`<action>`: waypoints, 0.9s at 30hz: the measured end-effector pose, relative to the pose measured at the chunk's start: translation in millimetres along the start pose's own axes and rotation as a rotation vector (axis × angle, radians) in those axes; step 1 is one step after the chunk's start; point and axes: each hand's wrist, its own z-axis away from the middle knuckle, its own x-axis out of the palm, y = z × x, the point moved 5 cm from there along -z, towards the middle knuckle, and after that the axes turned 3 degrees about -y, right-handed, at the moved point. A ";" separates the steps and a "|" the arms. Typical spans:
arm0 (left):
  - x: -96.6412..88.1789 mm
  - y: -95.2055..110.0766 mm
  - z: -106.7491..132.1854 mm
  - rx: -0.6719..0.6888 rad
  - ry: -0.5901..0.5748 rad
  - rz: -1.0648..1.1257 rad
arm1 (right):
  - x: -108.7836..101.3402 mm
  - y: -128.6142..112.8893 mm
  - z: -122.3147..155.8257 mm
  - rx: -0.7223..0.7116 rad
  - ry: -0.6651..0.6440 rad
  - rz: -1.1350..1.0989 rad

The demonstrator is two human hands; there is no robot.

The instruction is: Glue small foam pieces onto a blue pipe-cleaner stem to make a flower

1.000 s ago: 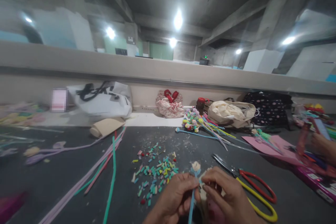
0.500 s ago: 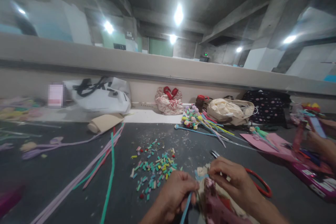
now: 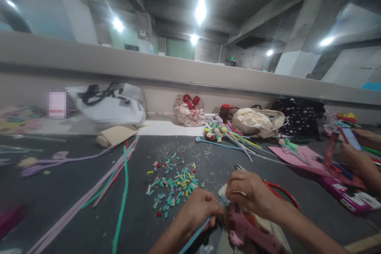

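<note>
Pinching the blue fuzzy stem (image 3: 195, 237) at near centre, our left hand (image 3: 200, 209) seemingly steadies it for our right hand (image 3: 247, 190), whose bent fingers mostly hide a pale piece (image 3: 222, 191); we cannot tell their grip. The pink glue gun (image 3: 239, 227) lies just right, likely for easy reach; we see only parts of the red-handled scissors (image 3: 290, 195), and the stem's near end is cut off
</note>
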 end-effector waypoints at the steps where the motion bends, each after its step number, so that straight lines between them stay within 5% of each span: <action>1: 0.3 0.6 0.4 0.002 -0.004 -0.002 | 0.7 -0.4 -0.1 -0.011 -0.006 0.015; 12: 1.1 5.5 3.3 0.016 0.011 0.007 | 5.4 -4.5 -1.5 -0.062 -0.063 0.166; 27: 0.0 1.1 -0.7 0.027 0.009 0.095 | 10.3 -1.4 0.4 0.035 0.073 0.229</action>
